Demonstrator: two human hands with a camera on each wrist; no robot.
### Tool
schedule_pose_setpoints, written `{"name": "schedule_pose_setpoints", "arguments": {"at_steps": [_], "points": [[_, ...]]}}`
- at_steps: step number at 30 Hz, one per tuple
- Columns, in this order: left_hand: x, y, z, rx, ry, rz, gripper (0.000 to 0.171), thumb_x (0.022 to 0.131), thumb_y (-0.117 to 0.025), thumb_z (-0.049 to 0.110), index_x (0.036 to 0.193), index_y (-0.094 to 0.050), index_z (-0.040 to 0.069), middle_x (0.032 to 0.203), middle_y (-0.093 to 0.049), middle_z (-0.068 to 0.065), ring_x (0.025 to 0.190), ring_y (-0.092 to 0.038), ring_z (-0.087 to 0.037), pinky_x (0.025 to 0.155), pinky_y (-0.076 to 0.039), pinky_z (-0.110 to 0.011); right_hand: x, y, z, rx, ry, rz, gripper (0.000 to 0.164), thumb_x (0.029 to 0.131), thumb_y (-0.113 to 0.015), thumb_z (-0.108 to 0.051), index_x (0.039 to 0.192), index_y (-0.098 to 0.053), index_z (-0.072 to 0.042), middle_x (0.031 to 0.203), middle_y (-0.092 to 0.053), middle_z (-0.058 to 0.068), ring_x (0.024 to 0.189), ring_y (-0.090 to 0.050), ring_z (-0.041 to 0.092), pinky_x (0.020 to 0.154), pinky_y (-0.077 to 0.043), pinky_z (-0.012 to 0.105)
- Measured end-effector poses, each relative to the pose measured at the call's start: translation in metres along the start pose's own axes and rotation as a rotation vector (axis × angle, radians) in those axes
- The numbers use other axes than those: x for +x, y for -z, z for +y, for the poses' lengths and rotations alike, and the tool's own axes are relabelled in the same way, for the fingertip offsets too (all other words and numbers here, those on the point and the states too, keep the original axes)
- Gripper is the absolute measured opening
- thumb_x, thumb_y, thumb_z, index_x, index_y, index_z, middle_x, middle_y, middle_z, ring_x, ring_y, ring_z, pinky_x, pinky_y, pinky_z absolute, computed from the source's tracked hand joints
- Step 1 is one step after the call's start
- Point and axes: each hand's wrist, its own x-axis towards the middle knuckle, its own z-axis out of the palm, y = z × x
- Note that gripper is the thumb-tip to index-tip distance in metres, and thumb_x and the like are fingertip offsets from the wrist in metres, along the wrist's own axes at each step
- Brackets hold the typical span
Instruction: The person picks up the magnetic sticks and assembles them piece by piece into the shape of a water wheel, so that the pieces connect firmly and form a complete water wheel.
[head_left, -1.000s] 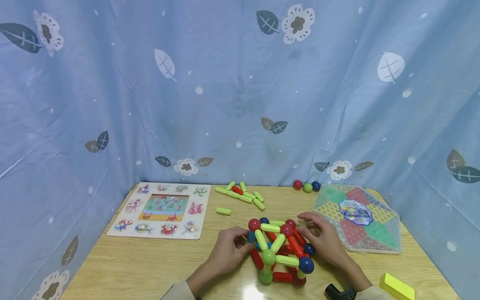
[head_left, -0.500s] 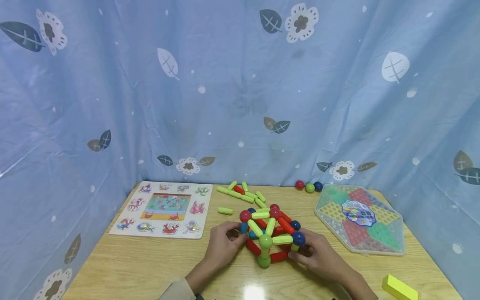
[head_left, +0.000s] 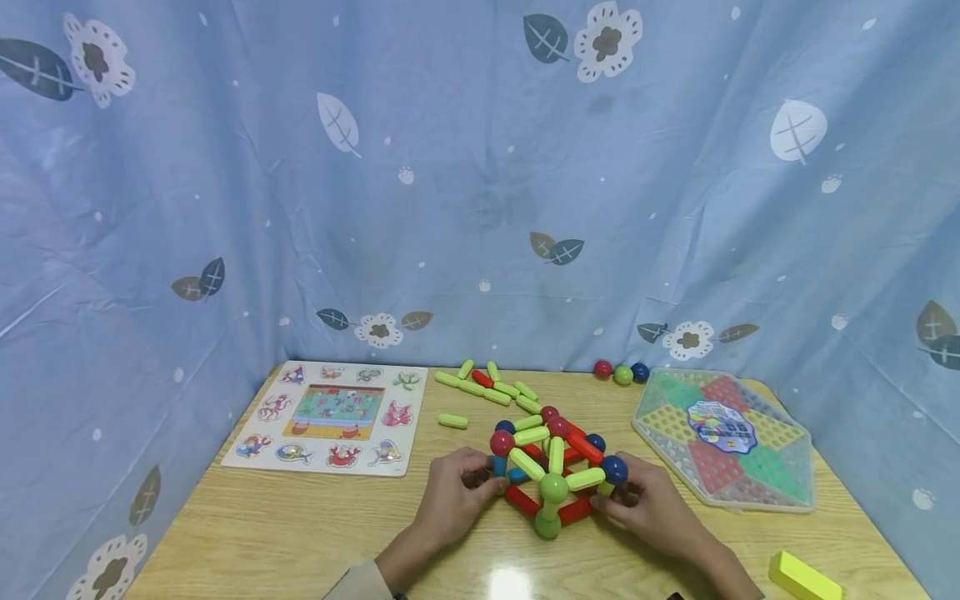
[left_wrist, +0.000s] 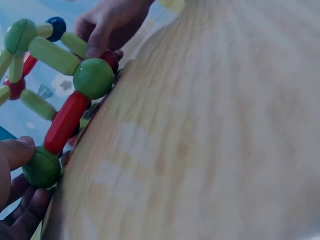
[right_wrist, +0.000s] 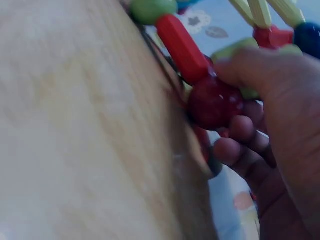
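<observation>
A frame built of magnetic rods and balls (head_left: 553, 488) in green, red and blue stands on the table between both hands. On its left side my left hand (head_left: 456, 500) grips a lower corner; in the left wrist view the thumb and fingers hold a green ball (left_wrist: 41, 168) at the end of a red rod (left_wrist: 66, 122). At the right front corner, my right hand (head_left: 651, 507) pinches around a dark red ball (right_wrist: 215, 102), under the upper blue ball (head_left: 615, 470). Part of the frame's far side is hidden behind its front rods.
Loose yellow-green rods (head_left: 471, 388) and one red rod (head_left: 482, 379) lie behind the frame. Three balls (head_left: 622, 375) rest by the curtain. A picture puzzle board (head_left: 315, 458) lies left, a hexagonal board-game box (head_left: 723, 437) right, a yellow block (head_left: 805, 577) at front right.
My right hand has come from beside the frame's far right to its front right corner and taken hold there. The frame has shifted away from me, then slightly right, turning a little.
</observation>
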Motion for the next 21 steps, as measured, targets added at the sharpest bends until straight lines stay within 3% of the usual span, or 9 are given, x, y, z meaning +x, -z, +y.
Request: {"name": "schedule_pose_setpoints", "arguments": {"at_steps": [7,11,14,17,21], "points": [[-0.007,-0.009,0.009,-0.014,-0.006,-0.08,0.013,0.092,-0.09,0.016,0.105,-0.087,0.013,0.097,-0.077,0.003,0.084,-0.067,-0.001,0.073,-0.06,-0.021,-0.008,0.017,0.01,0.142,-0.106,-0.114,0.028,0.089,-0.091,-0.009,0.103,-0.074,-0.027,0.088,-0.062,-0.009,0.075,-0.058,0.012,0.063,-0.051,0.026],[-0.007,-0.003,0.011,-0.04,-0.024,-0.24,0.015,0.094,-0.088,0.017,0.108,-0.085,0.017,0.098,-0.074,0.008,0.088,-0.067,-0.001,0.079,-0.061,-0.022,-0.01,0.034,0.017,0.364,-0.156,-0.277,0.023,0.094,-0.08,0.002,0.11,-0.075,-0.013,0.1,-0.065,-0.004,0.086,-0.063,0.007,0.073,-0.057,0.025],[0.002,0.01,0.008,-0.1,-0.018,-0.349,0.019,0.097,-0.081,0.013,0.115,-0.083,0.017,0.102,-0.078,0.005,0.092,-0.071,-0.005,0.085,-0.061,-0.023,-0.01,0.048,0.022,0.548,-0.171,-0.395,0.027,0.097,-0.065,0.013,0.118,-0.073,-0.002,0.109,-0.07,0.0,0.092,-0.067,0.006,0.078,-0.06,0.026],[0.021,0.019,0.004,-0.127,0.018,-0.313,0.021,0.102,-0.072,0.006,0.119,-0.082,0.013,0.109,-0.082,-0.001,0.098,-0.075,-0.012,0.089,-0.061,-0.024,-0.01,0.058,0.029,0.617,-0.185,-0.444,0.029,0.101,-0.054,0.015,0.121,-0.071,0.003,0.107,-0.073,0.002,0.087,-0.069,0.012,0.077,-0.061,0.028],[0.059,0.015,-0.003,-0.003,0.02,-0.2,0.024,0.106,-0.065,0.005,0.123,-0.081,0.011,0.124,-0.08,-0.002,0.114,-0.073,-0.018,0.096,-0.06,-0.03,-0.008,0.061,0.034,0.59,-0.222,-0.429,0.028,0.107,-0.051,0.008,0.129,-0.068,0.006,0.108,-0.077,0.004,0.089,-0.073,0.018,0.08,-0.061,0.03]]}}
